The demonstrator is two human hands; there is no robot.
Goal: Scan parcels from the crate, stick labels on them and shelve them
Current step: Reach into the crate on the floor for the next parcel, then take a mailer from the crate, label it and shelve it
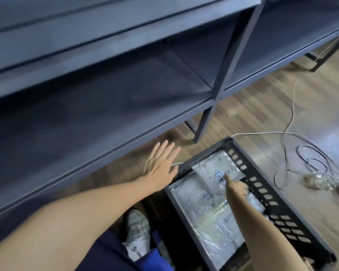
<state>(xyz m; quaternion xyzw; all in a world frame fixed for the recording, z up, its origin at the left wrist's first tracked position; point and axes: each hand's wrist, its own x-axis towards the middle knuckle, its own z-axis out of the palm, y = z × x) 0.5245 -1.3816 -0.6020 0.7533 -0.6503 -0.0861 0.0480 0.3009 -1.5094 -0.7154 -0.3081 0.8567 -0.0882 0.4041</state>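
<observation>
White parcel [216,169] lies in the crate [262,192], long axis toward the far corner. Your right hand [237,187] curls on it, index finger pressing its label; your left hand [160,169] hovers with fingers spread.

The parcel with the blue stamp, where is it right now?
In the head view it lies at the far end of the black crate, lower right, atop other parcels. The right hand reaches it, forefinger touching the parcel with the blue stamp.

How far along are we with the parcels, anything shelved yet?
Nothing looks done: the visible grey shelves hold no parcels. In hand: the right hand reaches into the black crate, index finger on the top parcel; the left hand hovers open beside the crate. Left: several white parcels remain in the crate to scan, label and shelve.
</observation>
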